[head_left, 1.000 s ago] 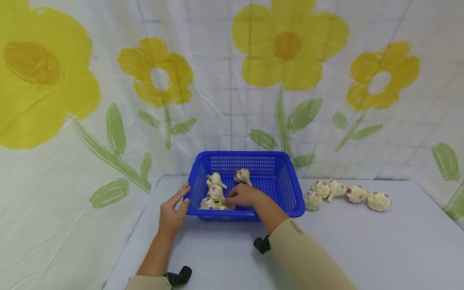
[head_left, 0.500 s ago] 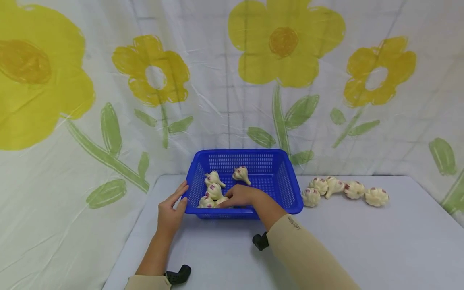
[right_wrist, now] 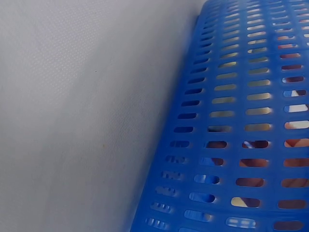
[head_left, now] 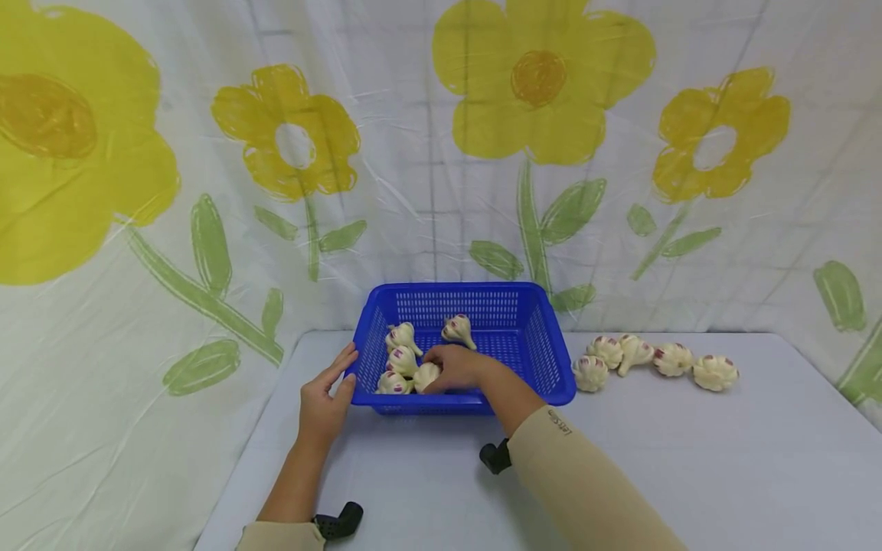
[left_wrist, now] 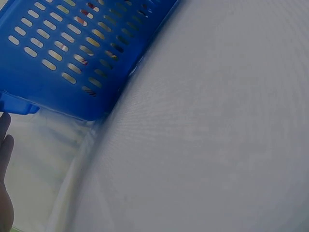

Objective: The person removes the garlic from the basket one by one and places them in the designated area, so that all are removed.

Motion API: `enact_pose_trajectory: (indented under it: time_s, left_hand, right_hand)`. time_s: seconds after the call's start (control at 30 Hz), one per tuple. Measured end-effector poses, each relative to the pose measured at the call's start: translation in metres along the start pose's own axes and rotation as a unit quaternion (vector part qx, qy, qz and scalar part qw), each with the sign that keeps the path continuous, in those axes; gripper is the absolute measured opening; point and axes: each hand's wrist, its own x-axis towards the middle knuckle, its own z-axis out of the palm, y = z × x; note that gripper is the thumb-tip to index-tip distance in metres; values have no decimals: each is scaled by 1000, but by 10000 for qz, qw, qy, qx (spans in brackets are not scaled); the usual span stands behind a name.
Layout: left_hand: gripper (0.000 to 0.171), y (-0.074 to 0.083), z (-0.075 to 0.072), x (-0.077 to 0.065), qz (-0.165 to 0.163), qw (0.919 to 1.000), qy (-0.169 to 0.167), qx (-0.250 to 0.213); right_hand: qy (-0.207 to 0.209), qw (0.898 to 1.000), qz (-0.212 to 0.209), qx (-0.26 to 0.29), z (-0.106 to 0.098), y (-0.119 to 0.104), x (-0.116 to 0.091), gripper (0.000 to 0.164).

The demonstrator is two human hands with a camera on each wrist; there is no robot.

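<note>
A blue plastic basket (head_left: 441, 399) with slotted walls stands on the table. In its front left part, my right hand (head_left: 458, 369) grips a garlic bulb (head_left: 425, 376), fingers and thumb around its right side. Close to that bulb lie a front-corner garlic bulb (head_left: 393, 383), a middle one and a rear one along the left wall. Another garlic bulb (head_left: 458, 329) sits by the back wall. My left hand (head_left: 325, 402) rests against the basket's left rim with fingers extended. In the right wrist view, the basket's front wall (right_wrist: 236, 106) mostly hides the right hand.
Several garlic bulbs (head_left: 672, 360) lie in a row on the white-covered table (head_left: 689, 459), right of the basket. A white curtain (head_left: 406, 229) with yellow flowers hangs directly behind the table. Each wrist carries a black camera mount (head_left: 339, 522).
My right hand has drawn slightly back from the front left corner, and more of its garlic bulb shows. The bulbs along the left wall have shifted a little left. My left hand stays at the rim.
</note>
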Motion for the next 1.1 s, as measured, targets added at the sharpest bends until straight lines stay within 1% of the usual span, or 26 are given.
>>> enact_pose_trajectory:
  time_s: [0.1,0.2,0.3,0.4,0.57,0.67,0.77,0.9,1.1]
  left_hand:
    - [33,0,0,0,-15,10000,-3,12]
    - [33,0,0,0,-5,10000,15,8]
    - [33,0,0,0,13,10000,22,6]
    - [32,0,0,1,58,10000,30,6]
    - [33,-3,-1,1,332,9994,114,-12]
    - [33,-4,-1,1,458,9988,138,-62]
    - [32,-5,-1,2,462,9988,87,-111]
    - [32,-5,-1,3,400,9991,-5,-114]
    - [32,-4,-1,2,394,9992,8,-81]
  right_hand:
    - [151,9999,-15,38,0,0,0,71]
    - [264,9996,69,119,0,1,0,72]
    - [315,9992,170,165,1,3,1,71]
    - [323,9991,267,76,1,3,2,70]
    - [257,9986,426,-205,1,1,3,67]
    - [233,9981,479,-297,1,0,2,63]
    - [304,9978,483,-331,0,1,2,58]
    - [512,9974,440,-261,-1,1,2,57]
    - [763,9968,197,-128,-2,1,2,58]
